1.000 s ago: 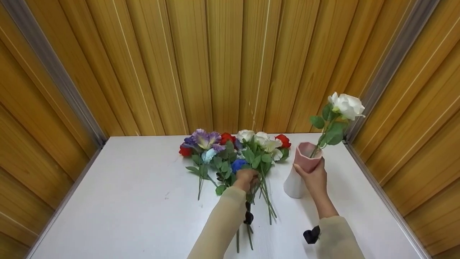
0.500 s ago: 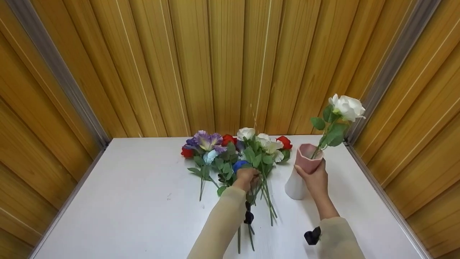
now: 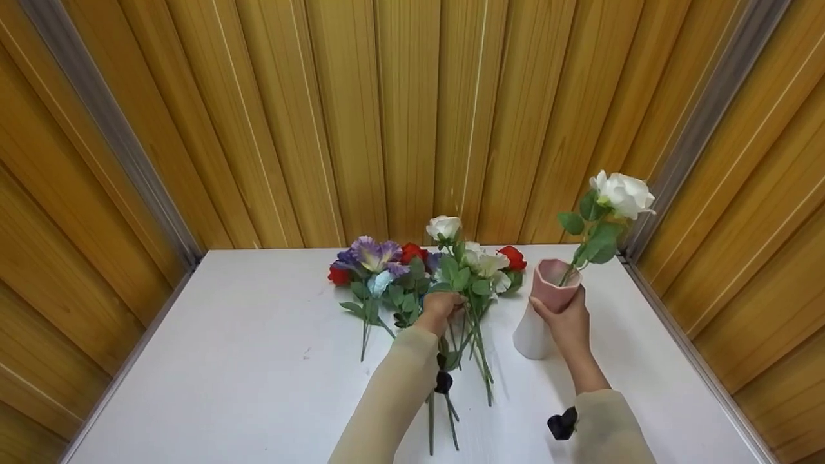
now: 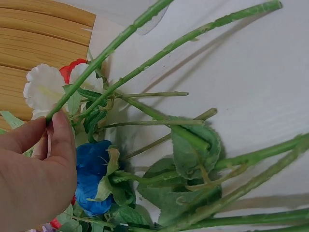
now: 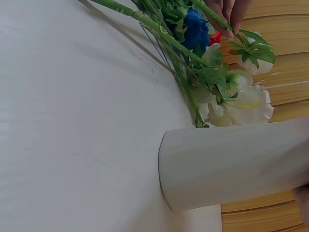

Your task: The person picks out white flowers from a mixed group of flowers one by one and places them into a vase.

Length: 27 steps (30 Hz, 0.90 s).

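Note:
My left hand [image 3: 441, 308] pinches the green stem [image 4: 91, 71] of a white rose [image 3: 443, 227] between thumb and forefinger. That bloom stands above the other flowers in the head view. A blue rose [image 4: 91, 176] lies just past the left hand's fingers. My right hand [image 3: 568, 325] grips the upper, pink part of a vase [image 3: 548, 289] that is white below. Another white rose [image 3: 623, 194] leans to the right out of the vase's mouth. In the right wrist view, the vase's white base [image 5: 193, 169] stands on the table, and only a bit of that hand shows.
A pile of flowers lies on the white table [image 3: 258, 361], with a purple flower [image 3: 374, 253], a pale blue one [image 3: 380, 282] and a red rose [image 3: 512, 258]. Several loose stems point toward the table's front. Wood-patterned walls [image 3: 406, 129] enclose the back and sides.
My left hand has lifted slightly, and the white rose it pinches has risen out of the pile. The right hand keeps its grip on the vase. The head view has shifted a little.

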### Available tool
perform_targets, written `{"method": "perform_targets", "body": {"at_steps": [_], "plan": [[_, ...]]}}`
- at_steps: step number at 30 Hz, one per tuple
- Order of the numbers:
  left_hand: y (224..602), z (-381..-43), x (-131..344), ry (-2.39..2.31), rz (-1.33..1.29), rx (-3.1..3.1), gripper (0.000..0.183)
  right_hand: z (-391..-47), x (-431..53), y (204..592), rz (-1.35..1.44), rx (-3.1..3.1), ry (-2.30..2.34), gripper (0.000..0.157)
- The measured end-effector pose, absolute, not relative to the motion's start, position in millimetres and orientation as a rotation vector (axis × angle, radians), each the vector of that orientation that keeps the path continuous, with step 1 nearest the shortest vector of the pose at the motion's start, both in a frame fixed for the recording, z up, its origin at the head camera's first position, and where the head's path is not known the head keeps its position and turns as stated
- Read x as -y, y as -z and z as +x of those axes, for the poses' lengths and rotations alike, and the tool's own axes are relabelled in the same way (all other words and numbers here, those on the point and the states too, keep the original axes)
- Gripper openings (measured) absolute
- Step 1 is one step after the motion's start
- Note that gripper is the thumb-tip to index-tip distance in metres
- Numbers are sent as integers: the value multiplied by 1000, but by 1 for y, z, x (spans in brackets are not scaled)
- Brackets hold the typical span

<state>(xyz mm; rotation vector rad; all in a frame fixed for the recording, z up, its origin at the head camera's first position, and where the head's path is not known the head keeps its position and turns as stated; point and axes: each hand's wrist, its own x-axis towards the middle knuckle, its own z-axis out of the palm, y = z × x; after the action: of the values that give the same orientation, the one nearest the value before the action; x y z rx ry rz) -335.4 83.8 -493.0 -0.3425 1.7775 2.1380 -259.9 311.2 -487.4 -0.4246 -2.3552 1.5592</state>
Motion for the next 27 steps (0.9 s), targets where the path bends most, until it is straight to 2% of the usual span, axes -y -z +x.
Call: {"method": "perform_targets", "body": {"at_steps": [5,12,27], "plan": [[471,-343,-81,-2135,-289,-1811,21,-261,-311,486,-419,2348,-1562,101],[434,-355,-79,-2177,-149,-1882,16,-262,-312,487,-390,2319,-1518,101],[372,-369,-68,-2336,-47,-1820,24,-261,-312,487,-406,2375,-1549,104]]}}
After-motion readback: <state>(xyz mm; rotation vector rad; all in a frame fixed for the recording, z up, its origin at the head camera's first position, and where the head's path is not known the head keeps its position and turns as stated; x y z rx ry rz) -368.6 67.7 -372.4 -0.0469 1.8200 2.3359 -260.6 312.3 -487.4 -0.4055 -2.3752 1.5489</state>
